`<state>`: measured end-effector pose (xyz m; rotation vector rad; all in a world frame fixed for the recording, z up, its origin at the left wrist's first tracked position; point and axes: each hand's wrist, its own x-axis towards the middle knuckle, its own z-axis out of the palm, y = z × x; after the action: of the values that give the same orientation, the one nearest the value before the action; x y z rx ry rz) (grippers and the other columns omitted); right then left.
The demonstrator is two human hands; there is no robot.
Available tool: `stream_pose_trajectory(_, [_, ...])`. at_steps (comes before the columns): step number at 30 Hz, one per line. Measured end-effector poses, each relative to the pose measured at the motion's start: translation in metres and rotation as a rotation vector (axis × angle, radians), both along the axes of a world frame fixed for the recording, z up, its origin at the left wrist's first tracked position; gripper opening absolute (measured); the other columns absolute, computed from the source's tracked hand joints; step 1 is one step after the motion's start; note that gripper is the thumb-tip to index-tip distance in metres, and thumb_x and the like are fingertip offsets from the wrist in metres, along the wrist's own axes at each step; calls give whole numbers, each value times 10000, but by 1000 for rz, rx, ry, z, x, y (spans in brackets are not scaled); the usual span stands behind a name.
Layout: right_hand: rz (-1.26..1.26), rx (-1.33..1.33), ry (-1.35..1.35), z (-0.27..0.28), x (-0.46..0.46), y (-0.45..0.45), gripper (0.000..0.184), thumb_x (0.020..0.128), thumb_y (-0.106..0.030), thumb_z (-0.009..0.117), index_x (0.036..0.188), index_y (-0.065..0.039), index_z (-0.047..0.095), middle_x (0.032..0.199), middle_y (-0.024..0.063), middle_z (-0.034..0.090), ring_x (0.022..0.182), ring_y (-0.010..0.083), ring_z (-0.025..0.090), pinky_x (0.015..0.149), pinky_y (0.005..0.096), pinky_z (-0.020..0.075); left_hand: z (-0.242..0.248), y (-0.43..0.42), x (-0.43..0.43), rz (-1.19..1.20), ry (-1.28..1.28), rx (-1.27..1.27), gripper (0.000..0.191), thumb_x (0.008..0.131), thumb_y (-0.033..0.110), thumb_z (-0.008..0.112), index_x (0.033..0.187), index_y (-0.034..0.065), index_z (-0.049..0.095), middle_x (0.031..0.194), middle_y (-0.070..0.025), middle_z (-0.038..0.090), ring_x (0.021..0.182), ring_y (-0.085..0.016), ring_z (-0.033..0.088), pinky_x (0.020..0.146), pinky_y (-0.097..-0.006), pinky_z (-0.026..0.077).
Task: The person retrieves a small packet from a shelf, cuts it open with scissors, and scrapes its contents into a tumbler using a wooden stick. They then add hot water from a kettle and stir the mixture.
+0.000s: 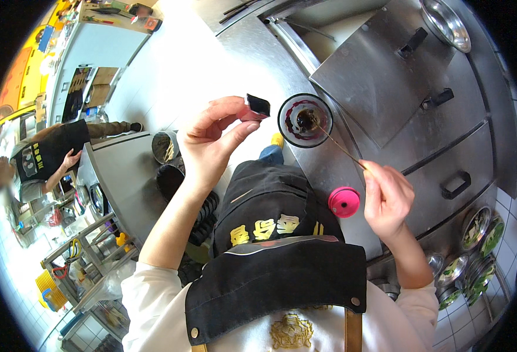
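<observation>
My left hand (pixel 212 136) pinches a small container (pixel 257 108), dark on one face and reddish below, between thumb and fingers. What it holds inside cannot be made out. To its right a clear round cup (pixel 283 132) stands on the steel counter ledge, with dark liquid at the bottom and deep red smears on its inner wall. A thin wooden stick (pixel 342 150) slants down into this cup, its upper end gripped by my right hand (pixel 389 198). Beside that hand a bright pink round lid (pixel 344 202) with a dark centre lies on the ledge.
Steel cover plates (pixel 381 75) with black handles fill the right side. A metal bowl (pixel 447 26) sits at the top right; several bowls of greens (pixel 476 229) stand lower right. Bins (pixel 163 147) stand left of my legs. A co-worker (pixel 51 149) in a dark apron is at the far left.
</observation>
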<state>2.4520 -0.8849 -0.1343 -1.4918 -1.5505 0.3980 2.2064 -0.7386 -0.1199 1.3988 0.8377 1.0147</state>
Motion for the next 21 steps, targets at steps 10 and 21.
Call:
stream_pose_trajectory(10, [88, 239, -448, 2, 4, -1, 276, 741, -34, 699, 1008, 34, 687, 570, 13, 419, 471, 165, 407, 449, 295, 316, 3, -24, -20, -35, -174, -468, 318, 759, 152, 776, 1024, 20, 662, 1021, -123, 661, 939, -207, 616, 854, -328, 490])
stream_pose_trajectory(21, [100, 177, -528, 5, -10, 13, 272, 724, -20, 729, 994, 2, 699, 594, 28, 397, 503, 186, 428, 467, 311, 350, 1, -52, -6, -318, -438, -434, 317, 752, 38, 768, 1052, -14, 678, 1097, -231, 639, 815, -226, 669, 731, -332, 562])
